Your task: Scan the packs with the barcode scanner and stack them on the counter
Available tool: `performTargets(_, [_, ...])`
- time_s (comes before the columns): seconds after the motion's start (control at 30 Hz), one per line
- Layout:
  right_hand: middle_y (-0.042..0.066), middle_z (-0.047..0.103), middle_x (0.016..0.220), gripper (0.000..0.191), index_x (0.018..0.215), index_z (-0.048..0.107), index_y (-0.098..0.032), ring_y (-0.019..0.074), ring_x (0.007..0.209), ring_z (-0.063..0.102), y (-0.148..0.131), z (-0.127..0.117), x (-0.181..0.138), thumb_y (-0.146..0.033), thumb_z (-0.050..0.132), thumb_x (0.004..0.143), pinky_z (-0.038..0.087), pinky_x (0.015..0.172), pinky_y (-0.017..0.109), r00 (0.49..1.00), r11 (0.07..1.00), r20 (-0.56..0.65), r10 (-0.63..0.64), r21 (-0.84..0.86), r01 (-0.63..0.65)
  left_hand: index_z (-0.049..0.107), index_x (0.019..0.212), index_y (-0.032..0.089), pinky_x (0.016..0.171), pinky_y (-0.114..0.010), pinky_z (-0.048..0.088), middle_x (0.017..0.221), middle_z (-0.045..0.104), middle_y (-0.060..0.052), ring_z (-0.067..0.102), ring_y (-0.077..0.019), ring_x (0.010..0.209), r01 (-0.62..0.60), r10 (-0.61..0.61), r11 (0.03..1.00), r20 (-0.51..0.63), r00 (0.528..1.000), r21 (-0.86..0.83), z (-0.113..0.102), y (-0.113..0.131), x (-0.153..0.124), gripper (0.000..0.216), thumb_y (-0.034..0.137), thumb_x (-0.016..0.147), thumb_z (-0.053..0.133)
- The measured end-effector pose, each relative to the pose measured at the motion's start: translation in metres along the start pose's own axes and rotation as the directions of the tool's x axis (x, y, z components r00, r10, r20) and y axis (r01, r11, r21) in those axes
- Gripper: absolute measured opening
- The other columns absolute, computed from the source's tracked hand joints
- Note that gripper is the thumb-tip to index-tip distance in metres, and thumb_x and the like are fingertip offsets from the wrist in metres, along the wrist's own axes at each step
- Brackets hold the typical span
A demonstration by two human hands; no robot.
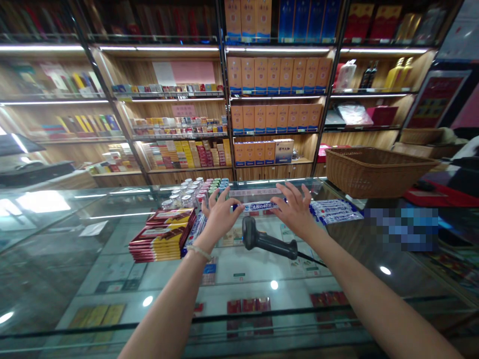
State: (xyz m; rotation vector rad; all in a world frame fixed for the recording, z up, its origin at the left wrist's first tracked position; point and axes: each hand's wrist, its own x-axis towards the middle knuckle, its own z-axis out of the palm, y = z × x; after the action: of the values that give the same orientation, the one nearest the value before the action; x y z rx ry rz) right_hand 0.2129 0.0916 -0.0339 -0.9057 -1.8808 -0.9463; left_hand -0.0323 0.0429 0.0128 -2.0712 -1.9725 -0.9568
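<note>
A slim blue and white candy stick pack [259, 206] with printed lettering stretches between my two hands above the glass counter. My left hand [220, 215] pinches its left end between thumb and index finger, the other fingers spread upward. At the other end, the thumb and index finger of my right hand [295, 209] grip it. Below the pack lies a black handheld barcode scanner [267, 242], its cable running right under my right forearm. Similar blue and white packs [335, 212] lie in a group right of my right hand. Stacked red and yellow chocolate wafer packs [162, 237] sit left of my left wrist.
Several small cans [187, 192] stand behind the wafer packs. A wicker basket [374, 174] rests at the right on the glass counter [123, 269]. Shelves with orange boxes [279, 75] line the back wall. Goods show through the glass.
</note>
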Motion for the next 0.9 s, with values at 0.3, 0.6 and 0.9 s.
performTargets(0.3, [0.009, 0.063, 0.142, 0.011, 0.099, 0.070, -0.026, 0.0266, 0.141, 0.045, -0.002, -0.005, 0.003, -0.031, 0.061, 0.097, 0.006, 0.125, 0.051, 0.999, 0.999, 0.014, 0.035, -0.014, -0.035, 0.078, 0.096, 0.027, 0.119, -0.078, 0.008, 0.165, 0.041, -0.012, 0.024, -0.0429, 0.156, -0.185, 0.192, 0.976, -0.054, 0.980, 0.117, -0.001, 0.000, -0.008, 0.033, 0.057, 0.089, 0.067])
performTargets(0.6, [0.008, 0.063, 0.142, 0.014, 0.090, 0.071, -0.026, 0.0265, 0.141, 0.042, 0.000, -0.004, 0.001, -0.032, 0.060, 0.098, 0.007, 0.124, 0.053, 0.999, 0.999, 0.029, 0.035, -0.017, -0.035, 0.080, 0.087, 0.033, 0.121, -0.077, -0.002, 0.162, 0.048, -0.004, 0.031, -0.0407, 0.152, -0.296, 0.331, 0.924, -0.117, 0.936, 0.241, -0.006, -0.005, -0.010, 0.021, 0.053, 0.080, 0.080])
performTargets(0.9, [0.008, 0.061, 0.145, 0.014, 0.095, 0.072, -0.027, 0.0266, 0.143, 0.040, -0.002, -0.007, 0.002, -0.032, 0.060, 0.099, 0.007, 0.124, 0.054, 0.997, 0.999, 0.063, 0.045, 0.003, -0.045, 0.082, 0.085, 0.035, 0.120, -0.077, -0.005, 0.164, 0.045, 0.001, 0.028, -0.0403, 0.154, -0.306, 0.344, 0.912, -0.105, 0.933, 0.273, -0.007, -0.005, -0.010, 0.018, 0.051, 0.086, 0.075])
